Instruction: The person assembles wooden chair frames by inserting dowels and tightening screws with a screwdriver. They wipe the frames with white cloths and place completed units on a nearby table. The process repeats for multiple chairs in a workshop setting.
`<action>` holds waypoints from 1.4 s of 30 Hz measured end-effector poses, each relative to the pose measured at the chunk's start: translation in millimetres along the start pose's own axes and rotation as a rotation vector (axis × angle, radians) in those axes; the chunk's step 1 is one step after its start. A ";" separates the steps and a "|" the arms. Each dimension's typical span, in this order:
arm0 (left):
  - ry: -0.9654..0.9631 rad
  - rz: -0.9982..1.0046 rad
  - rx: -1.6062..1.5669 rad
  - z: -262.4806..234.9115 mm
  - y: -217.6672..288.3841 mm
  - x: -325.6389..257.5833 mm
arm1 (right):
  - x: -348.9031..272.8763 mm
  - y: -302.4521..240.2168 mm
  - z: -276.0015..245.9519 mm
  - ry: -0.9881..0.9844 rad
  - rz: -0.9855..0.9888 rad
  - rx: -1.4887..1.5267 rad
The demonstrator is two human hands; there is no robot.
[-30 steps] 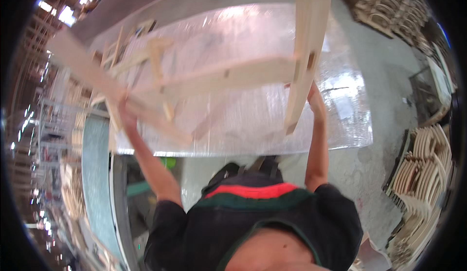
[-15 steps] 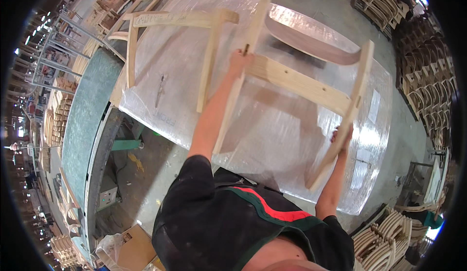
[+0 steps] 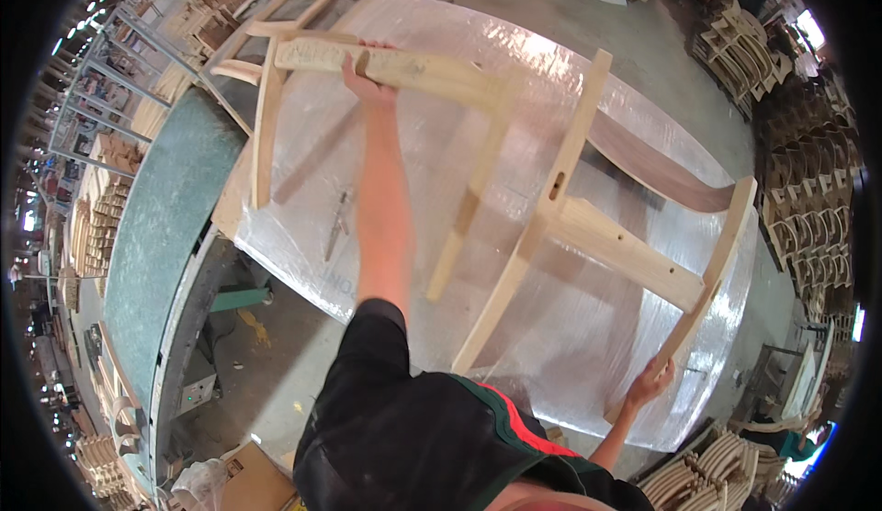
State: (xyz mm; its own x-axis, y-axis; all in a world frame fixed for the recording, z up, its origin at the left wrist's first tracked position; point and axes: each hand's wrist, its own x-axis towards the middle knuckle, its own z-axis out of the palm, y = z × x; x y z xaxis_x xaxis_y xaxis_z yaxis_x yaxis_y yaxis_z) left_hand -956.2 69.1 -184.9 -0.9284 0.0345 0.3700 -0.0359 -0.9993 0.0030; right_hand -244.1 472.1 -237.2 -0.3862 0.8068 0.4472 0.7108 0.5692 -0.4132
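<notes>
Down at the bottom, a black shirt (image 3: pixel 432 447) with a red and green stripe, right under the camera. Just beyond, to the right, the right hand (image 3: pixel 650 384) closed around the low end of one leg of a bare wood chair frame (image 3: pixel 551 208). Higher up, past a long bare arm, the left hand (image 3: pixel 365 78) clamped on a flat wood bar at the far end of the same frame, fingers curled over the top edge. Between the two hands, the frame itself, held up and tilted over a big table (image 3: pixel 588 346) wrapped in shiny clear plastic; hard to tell if any part of it touches the table. Pale legs sticking out in several ways, a wide cross bar low on the right, a dark curved back piece (image 3: pixel 657 169) at the far right side. On the plastic, left of the arm, a small thin tool (image 3: pixel 336 226), too small to name. At the far left corner of the table, a second pale wood frame (image 3: pixel 276 43) leaning over the edge. To the left, a long green bench (image 3: pixel 161 235). Farther out, on the grey floor, stacks of curved wood parts (image 3: pixel 808 180) on the right and more wood piles (image 3: pixel 101 208) on the left.
</notes>
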 end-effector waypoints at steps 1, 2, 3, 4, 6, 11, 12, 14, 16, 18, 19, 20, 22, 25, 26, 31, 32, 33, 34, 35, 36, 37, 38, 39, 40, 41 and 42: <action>-0.094 -0.001 -0.073 9.1 -7.5 -6.2 | -3.5 -3.8 -2.1 -0.008 0.022 0.015; -0.208 0.224 0.325 21.2 -15.3 -5.5 | -4.8 -10.6 3.5 0.018 0.000 0.096; -0.290 0.424 0.714 51.4 -39.4 -19.6 | -9.4 -17.8 -9.3 0.038 -0.014 0.140; -0.186 0.234 0.533 75.0 -32.3 -17.8 | -5.8 -28.7 -17.2 0.046 -0.046 0.214; -0.101 0.089 0.304 121.1 -39.2 -17.0 | 12.5 -47.8 -13.7 0.088 -0.097 0.275; -0.300 0.011 0.015 241.9 -119.5 -37.7 | 86.2 -60.0 4.4 0.110 -0.075 0.622; -0.292 0.002 0.003 291.0 -144.6 -66.8 | 99.2 -63.9 5.8 0.117 -0.143 0.612; -0.296 -0.111 -0.072 360.0 -205.7 -120.1 | 137.0 -14.8 10.6 -0.030 -0.069 0.899; -0.340 -0.192 -0.019 408.8 -222.4 -176.8 | 145.0 -107.0 -23.3 -0.061 -0.106 0.771; -0.280 -0.290 -0.105 442.9 -274.4 -231.9 | 170.6 -95.1 -50.4 0.043 -0.164 0.838; -0.207 -0.446 -0.218 430.8 -341.3 -268.3 | 183.8 -44.4 -69.1 0.169 -0.095 0.825; -0.197 -0.403 -0.102 456.3 -323.3 -287.3 | 199.8 -77.5 -80.0 0.192 -0.154 1.017; -0.132 -0.397 0.035 461.3 -325.4 -328.3 | 238.1 -93.2 -97.2 0.265 -0.370 1.005; -0.191 -0.398 0.256 470.0 -362.1 -401.4 | 288.7 -42.0 -95.7 0.207 -0.273 1.167; -0.191 -0.415 0.217 472.7 -374.7 -415.8 | 298.7 -13.3 -81.3 0.238 -0.226 1.238; -0.076 -0.435 0.301 451.4 -415.2 -429.2 | 300.6 22.8 -31.7 0.367 -0.213 1.107; -0.074 -0.458 0.304 443.1 -422.5 -426.6 | 293.6 27.6 -23.9 0.394 -0.210 1.099; -0.070 -0.461 0.314 430.4 -425.3 -420.7 | 289.2 21.2 -15.5 0.391 -0.220 1.148; -0.065 -0.463 0.324 421.0 -429.6 -413.5 | 288.1 14.5 -7.9 0.388 -0.231 1.199; -0.087 -0.479 0.351 415.0 -436.9 -403.4 | 296.3 11.1 -4.4 0.299 -0.157 1.388; -0.098 -0.496 0.384 404.6 -441.1 -391.4 | 299.1 9.4 -1.6 0.205 -0.141 1.302; -0.104 -0.510 0.415 394.8 -442.0 -380.4 | 302.3 11.0 -0.5 0.109 -0.132 1.214; -0.107 -0.530 0.451 385.9 -438.4 -370.3 | 302.8 9.2 6.7 0.010 -0.128 1.127; -0.110 -0.544 0.474 375.8 -435.7 -359.4 | 302.5 4.7 22.6 0.026 -0.073 1.325; -0.104 -0.558 0.506 362.7 -430.5 -350.5 | 304.0 5.2 32.7 0.031 -0.107 1.253; -0.166 -0.517 0.628 348.3 -426.2 -343.9 | 308.7 8.3 39.3 0.030 -0.145 1.186; -0.224 -0.477 0.776 335.4 -418.0 -340.4 | 309.7 6.3 34.5 -0.002 -0.212 0.993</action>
State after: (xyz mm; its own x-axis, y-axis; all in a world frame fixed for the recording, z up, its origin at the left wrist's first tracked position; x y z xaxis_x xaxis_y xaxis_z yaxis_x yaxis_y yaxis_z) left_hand -501.1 471.5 -0.6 -0.7836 0.5201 0.3398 -0.0626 -0.6103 0.7897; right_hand -379.5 731.0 -128.7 -0.4493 0.6737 0.5868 -0.1820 0.5741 -0.7983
